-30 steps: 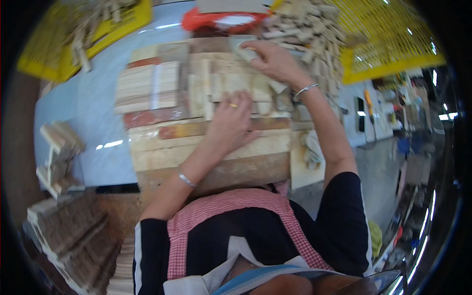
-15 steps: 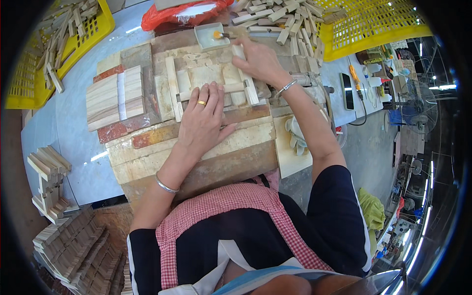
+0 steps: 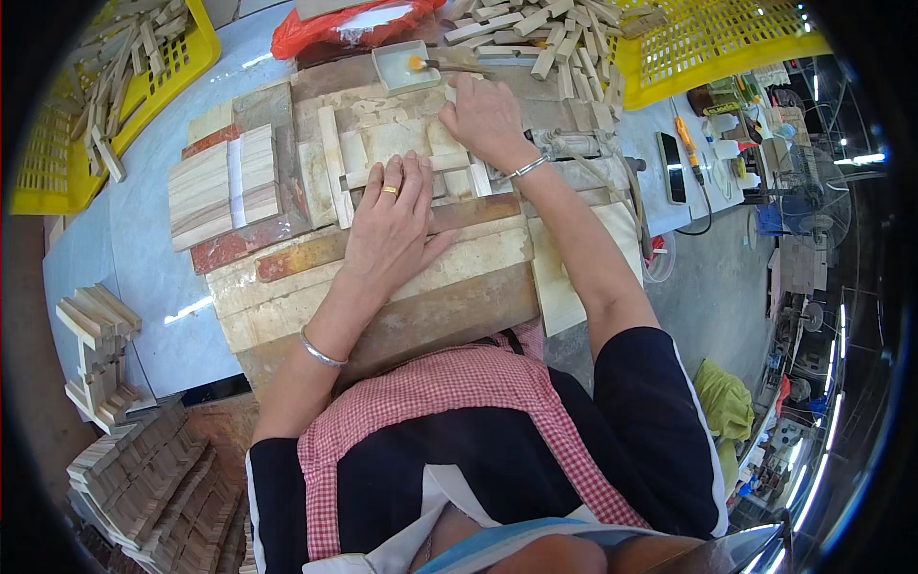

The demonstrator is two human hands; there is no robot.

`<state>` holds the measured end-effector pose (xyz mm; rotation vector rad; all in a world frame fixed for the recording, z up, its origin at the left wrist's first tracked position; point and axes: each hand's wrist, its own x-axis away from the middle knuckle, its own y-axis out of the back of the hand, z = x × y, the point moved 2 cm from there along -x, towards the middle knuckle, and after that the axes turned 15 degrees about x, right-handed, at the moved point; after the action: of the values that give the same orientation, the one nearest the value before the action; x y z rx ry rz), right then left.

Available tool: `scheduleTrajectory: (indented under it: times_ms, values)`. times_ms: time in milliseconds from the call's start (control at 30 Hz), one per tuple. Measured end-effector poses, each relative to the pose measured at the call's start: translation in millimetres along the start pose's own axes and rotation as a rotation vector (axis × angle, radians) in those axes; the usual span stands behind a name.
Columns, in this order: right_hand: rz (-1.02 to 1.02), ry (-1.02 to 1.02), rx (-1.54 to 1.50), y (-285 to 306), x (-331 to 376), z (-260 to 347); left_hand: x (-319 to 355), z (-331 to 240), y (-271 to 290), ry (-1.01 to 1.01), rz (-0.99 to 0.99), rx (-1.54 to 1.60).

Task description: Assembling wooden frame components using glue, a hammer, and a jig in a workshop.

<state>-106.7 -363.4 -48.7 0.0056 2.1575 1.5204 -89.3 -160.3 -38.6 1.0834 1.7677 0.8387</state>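
The left hand (image 3: pixel 387 225) lies flat and open, its fingers resting across a thin, pale wooden crosspiece (image 3: pixel 448 163), with the thumb spread apart. The right hand (image 3: pixel 488 120) is bent closed over the upper part of a pale, straight wooden side strip (image 3: pixel 479 178), whose lower end shows; its fingertips are partly hidden, so I cannot tell how firm the grip is. The crosspiece is over the stained, pale wooden work board (image 3: pixel 488 251), between this side strip and a similar pale wooden left strip (image 3: pixel 331 153). I judge these pieces to be light, stiff and not very slippery, but a thin end could chip; better to hold them by the long edges, near the ends. The crosspiece has its long axis from left to right, its right end slightly farther from the body; the left strip points away from the body. Beyond are a shallow, pale rectangular tray (image 3: pixel 409 88) with an orange-and-black brush (image 3: pixel 418 64), a loose heap of wooden sticks (image 3: pixel 545 62) and a yellow perforated plastic basket (image 3: pixel 727 69).
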Motion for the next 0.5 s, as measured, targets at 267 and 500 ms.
scheduleTrajectory:
  times_ms: [267, 500]
  values:
    - [0.065, -0.023, -0.090, 0, 3, 4, -5, -20, -6, 0.023, 0.077, -0.154]
    - [0.124, -0.050, -0.445, 9, 0, -24, -9, -22, -3, 0.029, 0.094, -0.135]
